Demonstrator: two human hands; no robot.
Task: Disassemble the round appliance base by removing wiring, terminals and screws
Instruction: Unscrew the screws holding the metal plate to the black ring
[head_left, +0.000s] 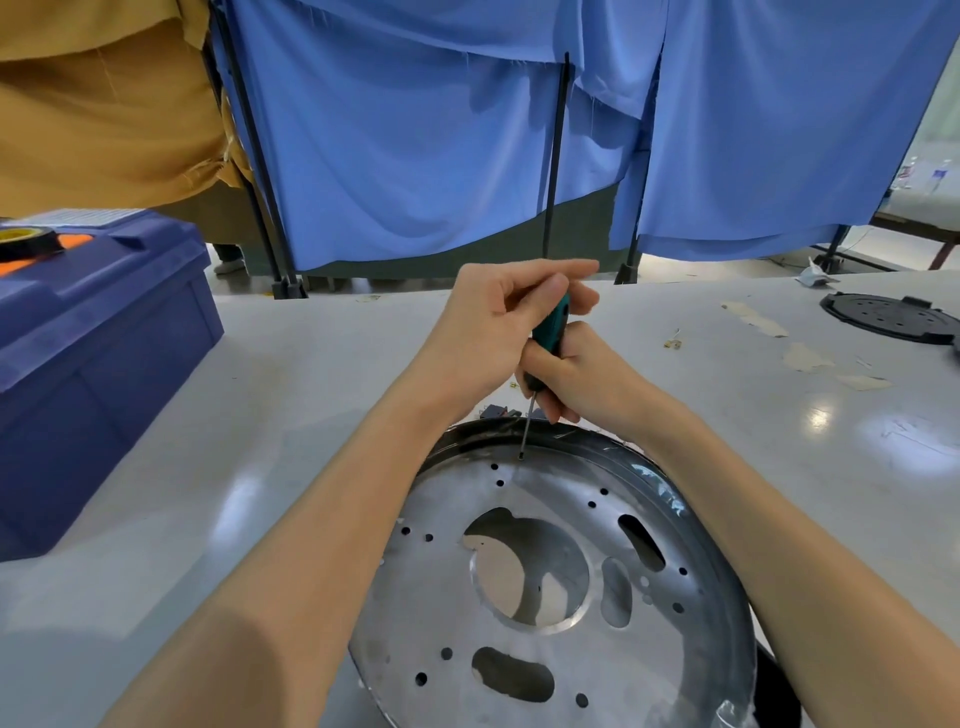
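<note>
Both hands on one screwdriver (550, 327): left hand (493, 327) curled round the top of the teal handle, right hand (576, 379) wrapped round its dark lower end, fingers closed on the tool. Shaft runs down and slightly toward me from the grip; its tip sits in a small hole (521, 457) just inside the far rim of the round appliance base (441, 597), which lies flat on the table (260, 415) directly below and nearer than the grip. Progress, judged: late stage. No wiring shows on the plate, and the many holes nearer than the grip look vacant, so this far-rim fastener may be among the last. Unclear: whether a screw head actually sits under the tip, too small to resolve. Small dark parts (498, 412) just beyond the rim, under the hands, could be removed terminals; cannot confirm. Base underside hidden; its near edge is cut by the frame. A black round cover (883, 317) lies well off to the right of the grip.
</note>
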